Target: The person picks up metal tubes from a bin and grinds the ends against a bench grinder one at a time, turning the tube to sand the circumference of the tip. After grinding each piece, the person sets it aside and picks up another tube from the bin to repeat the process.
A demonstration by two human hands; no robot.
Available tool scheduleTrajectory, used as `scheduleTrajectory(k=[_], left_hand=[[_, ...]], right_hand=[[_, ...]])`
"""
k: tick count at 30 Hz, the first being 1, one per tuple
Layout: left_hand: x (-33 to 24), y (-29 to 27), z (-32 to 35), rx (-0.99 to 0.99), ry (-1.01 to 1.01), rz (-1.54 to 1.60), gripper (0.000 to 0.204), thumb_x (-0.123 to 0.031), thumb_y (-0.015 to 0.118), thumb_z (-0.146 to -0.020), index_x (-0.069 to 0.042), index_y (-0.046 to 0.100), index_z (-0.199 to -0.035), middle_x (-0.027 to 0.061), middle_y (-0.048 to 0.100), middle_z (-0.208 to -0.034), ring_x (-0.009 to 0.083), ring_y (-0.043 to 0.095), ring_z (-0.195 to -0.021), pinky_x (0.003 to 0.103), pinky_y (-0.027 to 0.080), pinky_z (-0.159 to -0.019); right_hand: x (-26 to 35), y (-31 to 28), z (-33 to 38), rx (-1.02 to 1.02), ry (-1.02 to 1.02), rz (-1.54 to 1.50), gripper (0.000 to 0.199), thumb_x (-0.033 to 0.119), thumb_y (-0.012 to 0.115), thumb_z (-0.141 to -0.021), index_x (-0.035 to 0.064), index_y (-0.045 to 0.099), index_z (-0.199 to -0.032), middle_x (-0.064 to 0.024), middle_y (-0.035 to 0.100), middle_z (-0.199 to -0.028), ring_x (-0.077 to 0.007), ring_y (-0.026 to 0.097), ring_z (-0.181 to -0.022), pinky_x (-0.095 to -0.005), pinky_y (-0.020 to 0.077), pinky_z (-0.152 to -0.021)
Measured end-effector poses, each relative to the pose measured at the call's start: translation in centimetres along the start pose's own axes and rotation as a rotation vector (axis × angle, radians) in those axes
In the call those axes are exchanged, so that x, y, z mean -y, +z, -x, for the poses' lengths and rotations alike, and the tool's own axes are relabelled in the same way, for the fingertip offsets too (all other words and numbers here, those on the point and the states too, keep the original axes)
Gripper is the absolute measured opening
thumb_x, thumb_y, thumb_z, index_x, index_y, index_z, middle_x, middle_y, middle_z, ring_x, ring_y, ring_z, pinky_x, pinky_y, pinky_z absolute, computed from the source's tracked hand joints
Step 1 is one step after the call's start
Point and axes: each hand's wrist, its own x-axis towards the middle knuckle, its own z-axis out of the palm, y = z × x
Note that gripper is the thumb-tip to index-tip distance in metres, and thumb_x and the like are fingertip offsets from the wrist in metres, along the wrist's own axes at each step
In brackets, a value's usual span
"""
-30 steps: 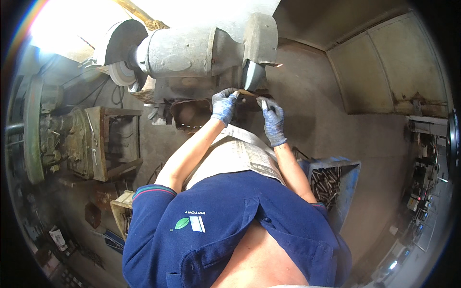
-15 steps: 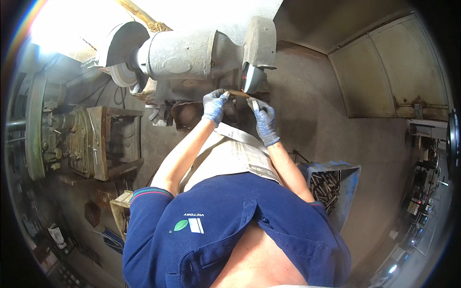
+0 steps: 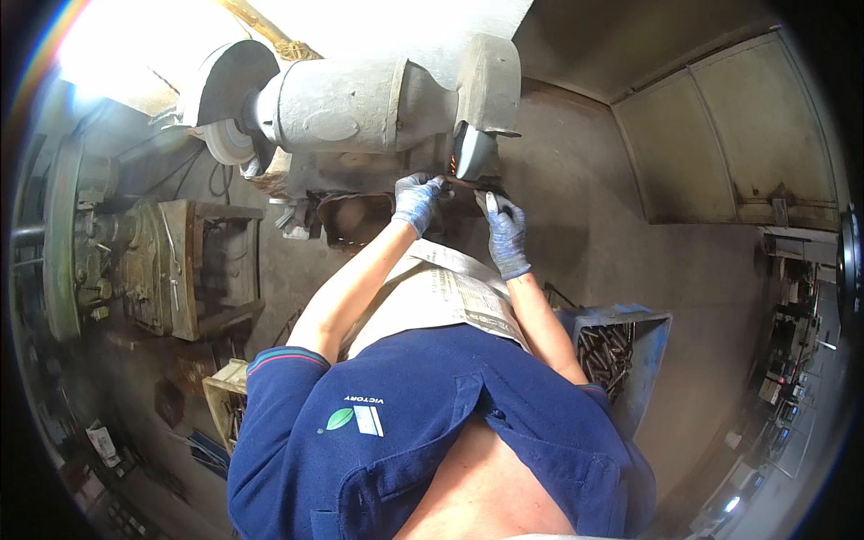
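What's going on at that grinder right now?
A person in blue gloves is at a bench grinder. The left hand and right hand together hold a thin metal piece up to the right-hand wheel, and a few orange sparks show at the contact. Newspaper covers the lap. A blue bin of metal parts sits to the right.

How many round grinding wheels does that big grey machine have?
2. One wheel is on the machine's left end, bare and pale. The other wheel is on the right end under a guard, where the left hand and right hand hold a metal piece.
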Motion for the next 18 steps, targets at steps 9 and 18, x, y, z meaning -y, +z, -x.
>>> scheduleTrajectory(k=[9,18], left_hand=[[-0.8,-3.4,-0.7,-0.059,0.118,-0.063,0.008,-0.002,0.060,-0.083,0.005,0.063,-0.084,0.0074,0.064,-0.075,0.0116,0.056,-0.061,0.024,0.049,-0.058],[-2.3,-6.4,3.6,0.193,0.231,-0.069,0.012,-0.004,0.059,-0.086,0.003,0.060,-0.096,0.0103,0.065,-0.085,0.0176,0.065,-0.074,0.027,0.055,-0.067]], right_hand=[[-0.1,3.7,0.3,0.108,0.000,-0.013,0.025,0.013,0.055,-0.090,-0.0051,0.060,-0.107,-0.0143,0.061,-0.107,-0.0225,0.059,-0.100,-0.0337,0.0448,-0.094],[6.9,5.0,4.1,0.243,-0.664,0.637,0.034,-0.001,0.065,-0.076,0.0021,0.062,-0.110,-0.0158,0.058,-0.115,-0.0272,0.055,-0.110,-0.0337,0.0429,-0.094]])
